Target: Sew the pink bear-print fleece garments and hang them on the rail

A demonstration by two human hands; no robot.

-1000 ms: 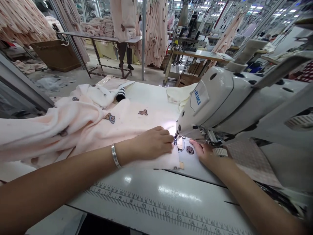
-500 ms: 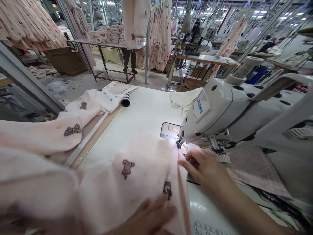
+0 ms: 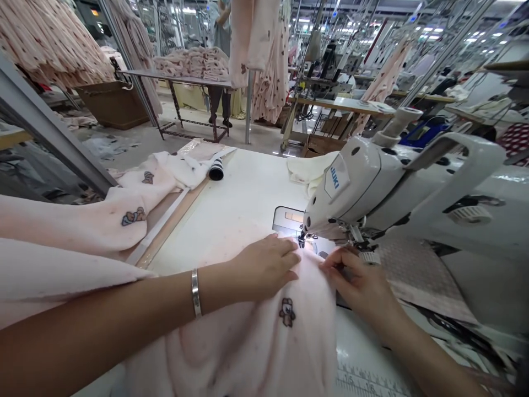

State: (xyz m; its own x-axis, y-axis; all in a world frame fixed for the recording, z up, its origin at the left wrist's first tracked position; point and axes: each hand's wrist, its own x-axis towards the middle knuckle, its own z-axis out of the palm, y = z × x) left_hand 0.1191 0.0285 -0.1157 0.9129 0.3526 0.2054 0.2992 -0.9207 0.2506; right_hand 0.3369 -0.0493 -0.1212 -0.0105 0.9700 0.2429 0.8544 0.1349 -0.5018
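Pale pink fleece fabric [image 3: 248,342] with small bear prints lies over the sewing table and runs up to the needle of a white sewing machine [image 3: 359,171]. My left hand [image 3: 264,264], with a silver bangle at the wrist, rests flat on the fabric just left of the presser foot [image 3: 302,238], fingers stretched out. To the right of the foot, my right hand [image 3: 351,270] pinches the fabric's right edge between thumb and forefinger. A lamp lights the needle area.
More bear-print fabric [image 3: 119,226] hangs along the table's left side. A black-and-white striped cone [image 3: 215,170] stands near the left edge. Cream cloth [image 3: 309,168] lies behind the machine head. Beyond are a table of stacked pink pieces [image 3: 194,63] and a standing person.
My left hand has moved from the near part of the fabric up beside the presser foot. The fabric has shifted and bunched. My right hand stays at the edge, slightly further right.
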